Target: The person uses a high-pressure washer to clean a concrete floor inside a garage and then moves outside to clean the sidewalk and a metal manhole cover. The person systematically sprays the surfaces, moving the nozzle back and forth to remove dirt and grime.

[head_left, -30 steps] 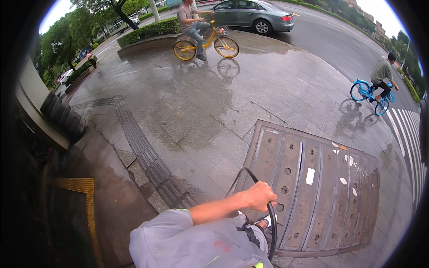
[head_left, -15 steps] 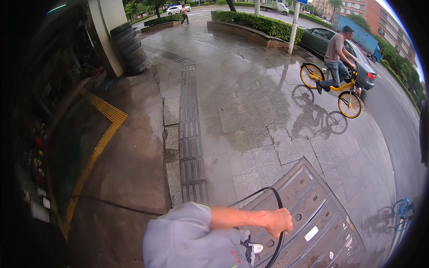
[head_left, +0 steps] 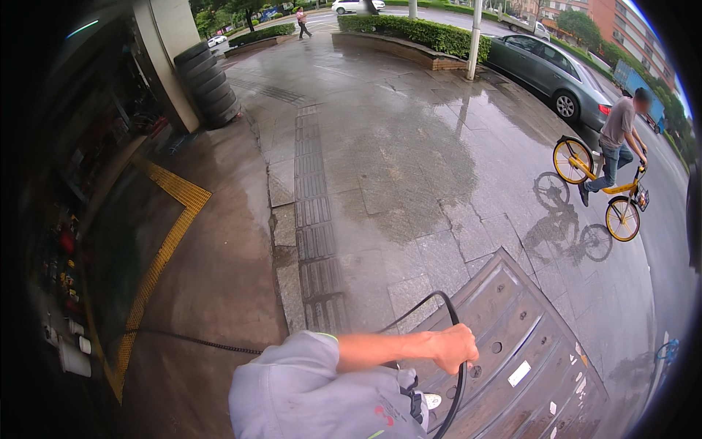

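My left hand [head_left: 455,348] is closed around a black hose [head_left: 452,314], with the forearm reaching across from a grey sleeve [head_left: 300,366]. The hose arches up past the fist and drops down towards the lower edge. A black ribbed length [head_left: 197,339] trails away over the ground at the left; how it joins the hose is hidden behind my body. Below the hand lies a ridged brown panel [head_left: 504,329] with round holes and pale label scraps. A white shoe [head_left: 433,401] shows beside it. My right hand is out of sight.
Wet paving [head_left: 380,212] and a strip of tactile tiles [head_left: 314,212] stretch ahead. Stacked tyres [head_left: 208,84] stand by a pillar at the left, near a yellow floor grating [head_left: 172,219]. A person on a yellow bicycle [head_left: 618,186] rides at the right, near a parked grey car [head_left: 548,73].
The cyclist has moved right and nearer, uncovering more of the parked car. My left hand keeps its hold on the hose and has shifted slightly up in the picture.
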Motion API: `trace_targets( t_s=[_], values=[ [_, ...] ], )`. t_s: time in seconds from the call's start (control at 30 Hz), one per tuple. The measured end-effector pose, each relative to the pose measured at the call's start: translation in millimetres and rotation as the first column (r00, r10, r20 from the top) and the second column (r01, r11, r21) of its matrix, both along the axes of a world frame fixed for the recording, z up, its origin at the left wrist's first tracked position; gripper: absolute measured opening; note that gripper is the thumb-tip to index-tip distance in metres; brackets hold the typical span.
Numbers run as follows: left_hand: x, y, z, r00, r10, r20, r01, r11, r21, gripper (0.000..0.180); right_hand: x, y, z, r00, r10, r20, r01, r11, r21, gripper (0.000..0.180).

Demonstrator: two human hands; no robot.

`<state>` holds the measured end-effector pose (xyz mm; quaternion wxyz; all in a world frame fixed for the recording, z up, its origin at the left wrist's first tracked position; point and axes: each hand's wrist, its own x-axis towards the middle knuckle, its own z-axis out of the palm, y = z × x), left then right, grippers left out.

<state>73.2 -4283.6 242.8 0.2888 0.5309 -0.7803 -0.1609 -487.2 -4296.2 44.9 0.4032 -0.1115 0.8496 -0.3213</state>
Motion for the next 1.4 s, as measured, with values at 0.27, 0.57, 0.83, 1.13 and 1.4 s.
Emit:
trace_targets(
  t_s=[0.27,0.57,0.83,1.13,1.4],
  values=[
    [-7.2,-17.0,26.5,0.998,-0.067,-0.016,0.064,0.988,-0.137,0.035,-153.8,250.4,-60.4,0.791,-0.598,0.129,0.608,0.791,-0.065,0.014],
    [-42.9,-41.9,19.0,0.988,-0.144,0.058,0.147,0.987,-0.057,0.039,-173.6,355.4,-77.6,0.527,-0.822,0.213,0.850,0.512,-0.128,0.007],
    [-42.5,-54.1,12.0,0.986,-0.158,0.050,0.161,0.985,-0.060,0.038,-145.5,375.6,-58.5,0.515,-0.845,0.142,0.855,0.495,-0.157,0.009],
    [-46.2,-63.5,17.3,0.983,-0.169,0.069,0.172,0.984,-0.040,0.035,-157.3,386.5,-65.2,0.507,-0.855,0.108,0.860,0.496,-0.118,0.011],
    [-50.9,-58.4,18.9,0.984,-0.173,0.037,0.175,0.983,-0.059,0.035,-168.3,391.2,-64.1,0.521,-0.851,0.070,0.852,0.514,-0.098,0.011]
  ],
)
